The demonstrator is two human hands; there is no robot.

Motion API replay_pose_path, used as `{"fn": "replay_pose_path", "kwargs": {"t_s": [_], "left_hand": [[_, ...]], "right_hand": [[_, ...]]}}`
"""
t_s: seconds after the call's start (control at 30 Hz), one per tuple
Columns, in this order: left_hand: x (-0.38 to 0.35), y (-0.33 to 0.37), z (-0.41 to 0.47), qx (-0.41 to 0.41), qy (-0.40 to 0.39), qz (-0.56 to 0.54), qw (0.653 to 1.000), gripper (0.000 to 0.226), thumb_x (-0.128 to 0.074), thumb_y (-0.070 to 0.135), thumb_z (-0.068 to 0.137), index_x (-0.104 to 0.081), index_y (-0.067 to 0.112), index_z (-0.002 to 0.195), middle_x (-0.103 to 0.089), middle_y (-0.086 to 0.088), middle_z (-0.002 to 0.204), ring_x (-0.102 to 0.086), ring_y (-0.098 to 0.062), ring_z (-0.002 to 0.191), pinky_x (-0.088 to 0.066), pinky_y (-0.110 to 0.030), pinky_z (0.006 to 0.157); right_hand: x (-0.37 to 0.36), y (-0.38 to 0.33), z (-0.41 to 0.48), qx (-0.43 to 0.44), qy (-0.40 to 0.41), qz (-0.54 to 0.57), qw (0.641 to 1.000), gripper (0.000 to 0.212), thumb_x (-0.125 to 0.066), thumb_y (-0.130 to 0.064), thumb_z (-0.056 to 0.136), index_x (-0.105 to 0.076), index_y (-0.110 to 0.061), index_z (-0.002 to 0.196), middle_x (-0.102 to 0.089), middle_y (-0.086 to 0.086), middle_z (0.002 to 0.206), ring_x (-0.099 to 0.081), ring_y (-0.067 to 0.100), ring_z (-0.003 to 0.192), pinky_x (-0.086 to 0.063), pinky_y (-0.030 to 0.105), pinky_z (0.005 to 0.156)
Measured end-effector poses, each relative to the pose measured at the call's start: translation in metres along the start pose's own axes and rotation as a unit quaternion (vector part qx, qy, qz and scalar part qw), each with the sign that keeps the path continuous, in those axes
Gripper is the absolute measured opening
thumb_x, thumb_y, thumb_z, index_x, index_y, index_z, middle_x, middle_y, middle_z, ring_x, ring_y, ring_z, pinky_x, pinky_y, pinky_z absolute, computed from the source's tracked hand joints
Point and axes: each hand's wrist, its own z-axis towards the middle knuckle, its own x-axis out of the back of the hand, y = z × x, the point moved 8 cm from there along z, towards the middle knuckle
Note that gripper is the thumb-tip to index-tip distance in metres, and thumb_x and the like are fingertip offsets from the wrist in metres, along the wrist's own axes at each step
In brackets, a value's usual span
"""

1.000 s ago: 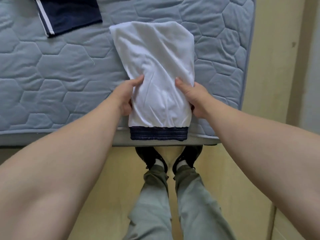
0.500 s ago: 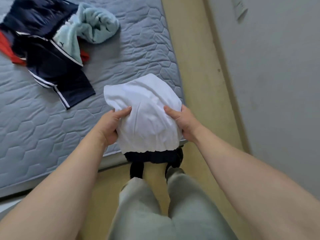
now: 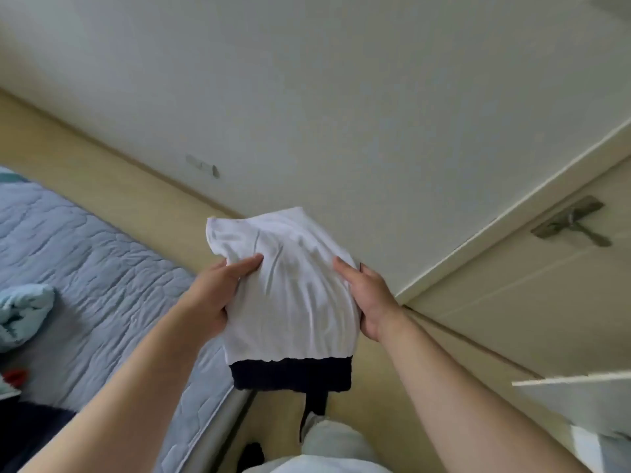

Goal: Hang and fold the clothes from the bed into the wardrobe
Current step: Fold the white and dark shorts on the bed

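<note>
A folded white garment (image 3: 290, 295) with a dark navy waistband (image 3: 290, 373) hangs in the air between my hands, off the bed. My left hand (image 3: 218, 295) grips its left side with the thumb on top. My right hand (image 3: 368, 298) grips the right side the same way. The grey quilted bed (image 3: 102, 268) lies to the left below. On it I see a light blue garment (image 3: 24, 312), a bit of red cloth (image 3: 15, 377) and dark navy clothing (image 3: 30, 435) at the lower left edge.
A white wall (image 3: 341, 97) fills the upper view. A pale door (image 3: 529, 285) with a metal lever handle (image 3: 573, 223) stands at the right. A white panel edge (image 3: 573, 387) juts in at the lower right. Beige floor (image 3: 112, 186) runs between bed and wall.
The folded white garment was lifted off the bed by both hands. My view swung right, from the mattress toward the wall and the door.
</note>
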Motion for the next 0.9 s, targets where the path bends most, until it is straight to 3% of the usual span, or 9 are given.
{"fn": "replay_pose_path", "kwargs": {"t_s": [0.17, 0.27, 0.33, 0.4, 0.6, 0.73, 0.83, 0.9], "left_hand": [[-0.153, 0.010, -0.027, -0.021, -0.130, 0.090, 0.987, 0.035, -0.078, 0.028, 0.079, -0.072, 0.012, 0.109, -0.076, -0.012, 0.102, -0.075, -0.029, 0.090, -0.059, -0.035, 0.066], [-0.257, -0.005, -0.050, -0.018, -0.220, 0.147, 0.964, 0.039, -0.077, 0.031, 0.081, -0.070, 0.013, 0.114, -0.076, -0.010, 0.104, -0.074, -0.028, 0.094, -0.057, -0.038, 0.077], [-0.325, -0.023, -0.066, -0.010, -0.275, 0.186, 0.943, 0.041, -0.077, 0.035, 0.081, -0.069, 0.014, 0.116, -0.076, -0.008, 0.106, -0.074, -0.028, 0.096, -0.055, -0.041, 0.084], [-0.397, -0.049, -0.085, 0.001, -0.329, 0.220, 0.918, 0.044, -0.078, 0.036, 0.081, -0.068, 0.015, 0.118, -0.075, -0.008, 0.108, -0.073, -0.028, 0.096, -0.055, -0.043, 0.087], [-0.617, -0.165, -0.179, 0.037, -0.485, 0.290, 0.824, 0.039, -0.073, 0.035, 0.086, -0.070, 0.011, 0.117, -0.075, -0.008, 0.109, -0.073, -0.025, 0.097, -0.058, -0.035, 0.075], [-0.739, -0.244, -0.248, 0.060, -0.546, 0.302, 0.779, 0.043, -0.075, 0.032, 0.084, -0.068, 0.007, 0.119, -0.074, -0.010, 0.110, -0.072, -0.026, 0.100, -0.056, -0.035, 0.080], [-0.831, -0.289, -0.300, 0.069, -0.586, 0.308, 0.747, 0.055, -0.080, 0.034, 0.080, -0.063, 0.008, 0.126, -0.073, -0.011, 0.114, -0.071, -0.030, 0.104, -0.053, -0.043, 0.095], [-0.892, -0.313, -0.332, 0.073, -0.608, 0.310, 0.727, 0.057, -0.080, 0.036, 0.081, -0.062, 0.010, 0.128, -0.073, -0.011, 0.115, -0.071, -0.030, 0.104, -0.053, -0.043, 0.094]], "right_hand": [[0.127, -0.037, -0.083, 0.062, 0.126, 0.090, 0.986, 0.030, -0.076, -0.035, 0.085, -0.072, -0.017, 0.107, -0.076, 0.009, 0.103, -0.074, 0.026, 0.091, -0.059, 0.032, 0.065], [0.214, -0.048, -0.143, 0.098, 0.213, 0.119, 0.965, 0.031, -0.075, -0.040, 0.083, -0.073, -0.020, 0.107, -0.076, 0.005, 0.101, -0.074, 0.023, 0.089, -0.059, 0.030, 0.065], [0.268, -0.047, -0.186, 0.115, 0.271, 0.131, 0.946, 0.036, -0.076, -0.045, 0.080, -0.073, -0.023, 0.108, -0.076, 0.002, 0.101, -0.074, 0.021, 0.091, -0.059, 0.034, 0.075], [0.324, -0.043, -0.232, 0.133, 0.326, 0.152, 0.924, 0.038, -0.075, -0.046, 0.080, -0.072, -0.024, 0.109, -0.076, 0.001, 0.101, -0.074, 0.021, 0.092, -0.057, 0.037, 0.083], [0.499, -0.015, -0.389, 0.175, 0.473, 0.200, 0.840, 0.033, -0.072, -0.043, 0.086, -0.071, -0.022, 0.111, -0.077, 0.001, 0.098, -0.074, 0.021, 0.089, -0.056, 0.036, 0.079], [0.603, 0.003, -0.488, 0.189, 0.544, 0.228, 0.785, 0.031, -0.074, -0.040, 0.085, -0.070, -0.020, 0.108, -0.077, 0.003, 0.093, -0.075, 0.023, 0.084, -0.057, 0.036, 0.075], [0.676, 0.001, -0.554, 0.196, 0.595, 0.234, 0.744, 0.032, -0.075, -0.040, 0.084, -0.070, -0.020, 0.108, -0.077, 0.005, 0.092, -0.075, 0.027, 0.085, -0.058, 0.043, 0.081], [0.724, -0.006, -0.593, 0.211, 0.624, 0.236, 0.714, 0.031, -0.074, -0.038, 0.085, -0.070, -0.019, 0.109, -0.077, 0.006, 0.090, -0.074, 0.027, 0.084, -0.058, 0.044, 0.082]]}}
